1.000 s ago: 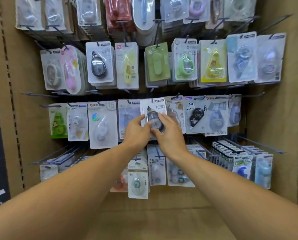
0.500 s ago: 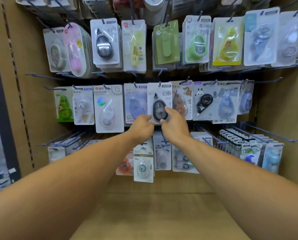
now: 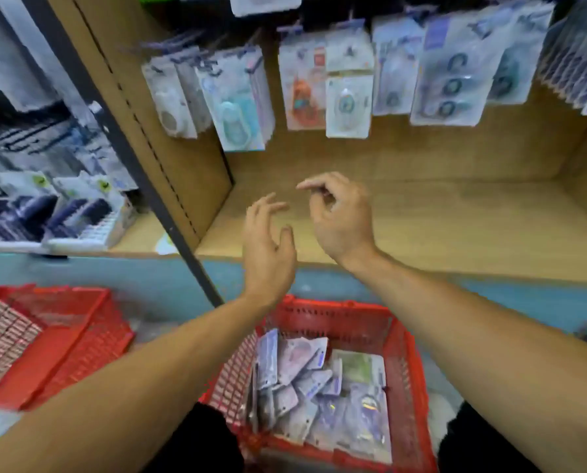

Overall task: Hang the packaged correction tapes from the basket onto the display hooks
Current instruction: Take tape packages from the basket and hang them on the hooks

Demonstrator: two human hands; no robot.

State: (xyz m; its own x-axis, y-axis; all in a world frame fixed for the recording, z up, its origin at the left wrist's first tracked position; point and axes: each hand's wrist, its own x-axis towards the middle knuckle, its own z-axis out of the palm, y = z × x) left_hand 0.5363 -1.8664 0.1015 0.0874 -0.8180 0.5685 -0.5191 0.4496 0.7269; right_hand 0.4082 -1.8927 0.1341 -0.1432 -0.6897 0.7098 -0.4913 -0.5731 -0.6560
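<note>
A red plastic basket [image 3: 406, 339] stands on the floor below me, holding several packaged correction tapes [image 3: 323, 390] in a loose pile. Both hands hover above its far rim, in front of the wooden shelf. My left hand [image 3: 268, 244] holds nothing, its fingers relaxed and slightly spread. My right hand [image 3: 340, 216] is also empty, fingers loosely curled. The bottom row of hung packages [image 3: 346, 93] shows blurred at the top of the view.
A second red basket [image 3: 63, 336] with small red-and-white boxes sits at the left. A dark metal upright [image 3: 142, 172] divides this wooden bay [image 3: 456, 213] from a neighbouring shelf of dark packaged goods [image 3: 56, 213]. The floor is blue-grey.
Both hands let go of the black correction tape package on its hook and dropped away from the display. My view swung down from the hooks to the basket.
</note>
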